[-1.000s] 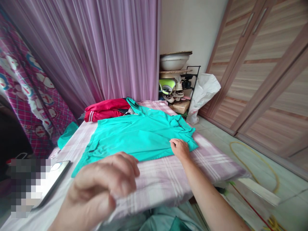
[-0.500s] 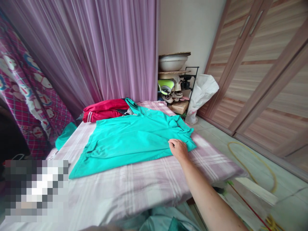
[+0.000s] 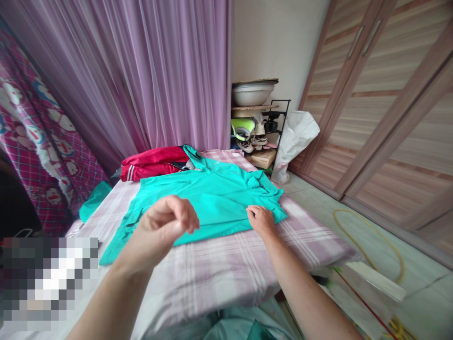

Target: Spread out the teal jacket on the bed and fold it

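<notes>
A teal shirt (image 3: 219, 196) lies spread across the bed, fairly flat with some wrinkles toward its right end. My right hand (image 3: 261, 218) rests on its near edge at the right, fingers curled down against the cloth in a grip. Raised over the near left part of the shirt is my left hand (image 3: 166, 226), its fingers bent in toward the thumb. No cloth shows in that hand, and it hides part of the shirt. A red jacket (image 3: 152, 163) with white stripes lies bunched behind the shirt's far edge.
A plaid sheet (image 3: 226, 264) covers the bed. Purple curtains (image 3: 170, 75) hang behind it. A shoe rack (image 3: 260, 127) with a basin (image 3: 253, 94) on top and a white bag (image 3: 295, 134) stand near the wooden wardrobe (image 3: 382, 108). A yellow hose (image 3: 399, 245) loops on the floor.
My left hand has come into view from below and is now up over the shirt. My right hand stays in place on the cloth.
</notes>
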{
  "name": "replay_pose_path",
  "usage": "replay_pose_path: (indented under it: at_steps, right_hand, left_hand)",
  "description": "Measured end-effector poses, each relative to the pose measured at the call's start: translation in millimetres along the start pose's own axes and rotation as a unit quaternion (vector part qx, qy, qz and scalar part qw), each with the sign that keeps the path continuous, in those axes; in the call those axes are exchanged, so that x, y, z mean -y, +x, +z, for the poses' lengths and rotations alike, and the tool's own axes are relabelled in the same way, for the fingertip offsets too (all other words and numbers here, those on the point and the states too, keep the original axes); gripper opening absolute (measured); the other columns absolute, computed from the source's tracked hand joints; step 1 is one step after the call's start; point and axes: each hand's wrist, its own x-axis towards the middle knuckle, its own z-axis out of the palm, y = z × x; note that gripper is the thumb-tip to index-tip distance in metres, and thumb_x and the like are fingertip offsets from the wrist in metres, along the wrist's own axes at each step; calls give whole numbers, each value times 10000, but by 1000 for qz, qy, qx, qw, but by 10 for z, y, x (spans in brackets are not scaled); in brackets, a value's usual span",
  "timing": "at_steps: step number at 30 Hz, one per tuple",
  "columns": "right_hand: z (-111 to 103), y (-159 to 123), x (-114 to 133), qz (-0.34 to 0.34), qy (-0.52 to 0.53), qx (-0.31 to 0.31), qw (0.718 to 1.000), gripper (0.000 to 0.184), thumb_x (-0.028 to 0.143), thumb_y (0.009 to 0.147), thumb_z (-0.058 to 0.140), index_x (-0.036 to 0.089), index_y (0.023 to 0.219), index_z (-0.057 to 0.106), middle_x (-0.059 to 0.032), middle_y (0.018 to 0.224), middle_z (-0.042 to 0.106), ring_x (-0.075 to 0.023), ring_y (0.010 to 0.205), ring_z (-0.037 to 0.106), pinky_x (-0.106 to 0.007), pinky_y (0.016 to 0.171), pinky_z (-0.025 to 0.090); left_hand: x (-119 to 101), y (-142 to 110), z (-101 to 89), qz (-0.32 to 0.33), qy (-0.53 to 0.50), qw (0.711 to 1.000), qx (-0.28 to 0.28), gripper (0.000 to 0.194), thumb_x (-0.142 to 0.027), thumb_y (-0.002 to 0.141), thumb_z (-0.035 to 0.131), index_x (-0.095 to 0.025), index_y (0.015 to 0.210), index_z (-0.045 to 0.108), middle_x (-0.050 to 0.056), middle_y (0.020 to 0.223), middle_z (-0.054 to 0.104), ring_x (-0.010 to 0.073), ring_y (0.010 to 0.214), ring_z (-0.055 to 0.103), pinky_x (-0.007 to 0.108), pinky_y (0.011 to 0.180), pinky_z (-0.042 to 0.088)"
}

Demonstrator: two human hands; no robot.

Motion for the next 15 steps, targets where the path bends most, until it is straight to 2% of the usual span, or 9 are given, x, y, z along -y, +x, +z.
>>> replay_pose_path:
  at_steps: [1, 2, 3, 4, 5, 7, 10, 13, 15]
  right_hand:
    - [-8, -4, 8, 2, -1, 1, 1000, 289, 205, 911, 493, 232, 958, 777, -37, 1071, 763, -181, 987, 661, -273, 899, 422]
    - [-19, -8, 17, 3, -3, 3, 1000, 287, 205, 910, 494, 233, 958, 776, -37, 1069, 763, -180, 986, 660, -272, 894, 422]
    - [-34, -11, 28, 5, -7, 6, 1000, 284, 205, 908, 498, 235, 958, 775, -38, 1071, 762, -180, 988, 658, -272, 887, 422]
    - [-55, -13, 42, 6, -12, 11, 1000, 282, 204, 907, 499, 238, 959, 775, -40, 1076, 760, -182, 991, 656, -274, 879, 422]
    - [-81, -11, 62, 7, -19, 19, 1000, 281, 206, 907, 500, 240, 959, 774, -43, 1080, 757, -186, 991, 655, -279, 867, 422]
    - [-146, 13, 125, 2, -35, 42, 998, 270, 218, 904, 509, 248, 952, 772, -48, 1082, 755, -200, 984, 652, -298, 842, 417]
    - [-239, 126, 306, -28, -52, 81, 995, 237, 245, 897, 535, 265, 952, 765, -48, 1085, 752, -220, 991, 646, -328, 839, 395]
    - [-253, 343, 593, -68, -45, 96, 992, 246, 270, 906, 537, 268, 1039, 744, -49, 1145, 735, -227, 1048, 628, -342, 870, 375]
    - [-215, 523, 821, -93, -29, 94, 991, 291, 281, 921, 520, 258, 1138, 713, -51, 1210, 711, -224, 1094, 612, -343, 897, 367]
  left_hand:
    - [-135, 485, 147, -39, 35, 998, -30, 321, -498, 797, 699, -196, 801, 593, -7, 698, 595, 134, 665, 583, 276, 666, 514]
    - [-221, 865, 254, -68, 76, 993, -54, 345, -528, 793, 686, -196, 826, 599, -8, 719, 608, 128, 659, 581, 263, 653, 504]
    - [-250, 1126, 310, -86, 126, 985, -75, 393, -577, 770, 678, -195, 827, 603, -13, 704, 610, 122, 625, 570, 250, 619, 490]
    - [-220, 1272, 310, -101, 201, 970, -94, 427, -618, 768, 643, -195, 812, 604, -13, 670, 606, 126, 599, 565, 248, 593, 475]
    - [-137, 1322, 256, -113, 293, 944, -106, 445, -640, 783, 591, -195, 799, 612, -3, 648, 613, 145, 595, 577, 260, 585, 469]
    - [139, 1242, 40, -119, 473, 868, -94, 457, -622, 841, 480, -199, 811, 650, 48, 700, 680, 212, 680, 646, 315, 652, 498]
    - [585, 1045, -324, -87, 618, 781, -36, 449, -538, 895, 407, -212, 979, 704, 124, 1065, 745, 311, 1028, 670, 445, 911, 498]
    - [842, 985, -508, -104, 681, 724, -33, 458, -515, 894, 424, -230, 1141, 684, 128, 1348, 631, 367, 1276, 538, 593, 1071, 364]
    - [931, 983, -552, -141, 693, 705, -56, 488, -529, 880, 461, -231, 1214, 655, 129, 1439, 552, 400, 1346, 460, 689, 1090, 268]
